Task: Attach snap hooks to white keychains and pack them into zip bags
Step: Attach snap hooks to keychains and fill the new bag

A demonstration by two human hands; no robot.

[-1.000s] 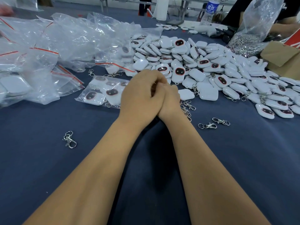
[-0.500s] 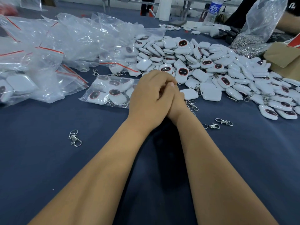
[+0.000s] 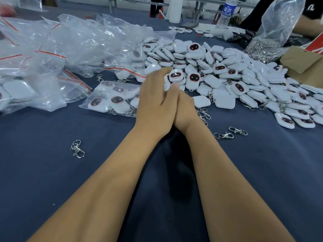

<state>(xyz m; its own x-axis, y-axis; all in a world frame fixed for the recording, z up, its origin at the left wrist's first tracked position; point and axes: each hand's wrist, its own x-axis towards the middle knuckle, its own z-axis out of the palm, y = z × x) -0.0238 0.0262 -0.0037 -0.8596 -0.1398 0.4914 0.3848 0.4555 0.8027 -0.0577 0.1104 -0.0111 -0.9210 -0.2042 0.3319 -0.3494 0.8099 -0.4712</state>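
Clear zip bags with red seal strips (image 3: 52,49) are lying heaped at the far left, and one filled bag of white keychains (image 3: 111,100) is lying beside the left hand (image 3: 155,105). A silver metal snap hook (image 3: 77,149) is sitting alone on the dark blue cloth table (image 3: 52,180). The left hand is reaching forward, fingers extended and blurred, overlapping the right hand (image 3: 183,109), whose grip I cannot tell. Loose white rounded keychains with dark red-ringed faces (image 3: 218,72) are piling rightward.

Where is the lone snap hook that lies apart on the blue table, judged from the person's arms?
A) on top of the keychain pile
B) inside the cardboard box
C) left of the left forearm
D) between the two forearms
C: the lone snap hook lies on the bare blue table, left of the left forearm.
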